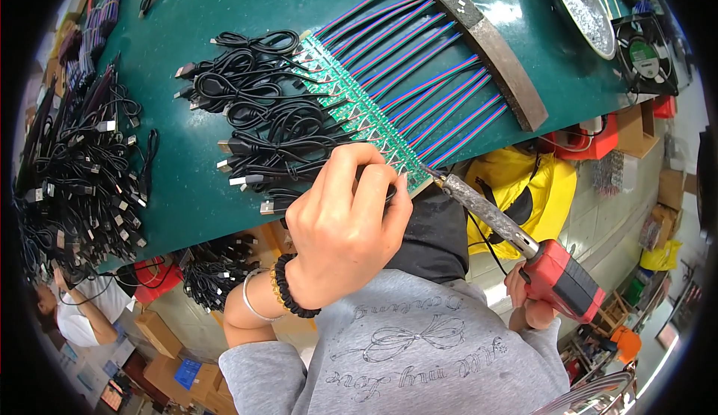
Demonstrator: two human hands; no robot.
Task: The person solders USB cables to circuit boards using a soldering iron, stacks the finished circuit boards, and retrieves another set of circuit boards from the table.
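My left hand [344, 217] is curled at the near edge of the green table [224, 11], pinching a black cable against the lower end of a row of green circuit boards [351, 104]. My right hand [527, 299] grips the red handle of a soldering iron [516, 239]. Its tip [430, 173] touches the nearest board. Black cables with metal plugs [262, 116] lie fanned out left of the boards. Striped multicolour ribbon wires [419, 63] run from the boards to the right, under a dark curved bar [486, 41].
A big heap of black cables [82, 175] lies at the table's left. A metal dish [583, 7] and a small black fan [647, 56] sit at the far right. Yellow fabric [523, 190], cardboard boxes and red bins are below the table edge. Another person [82, 310] is at lower left.
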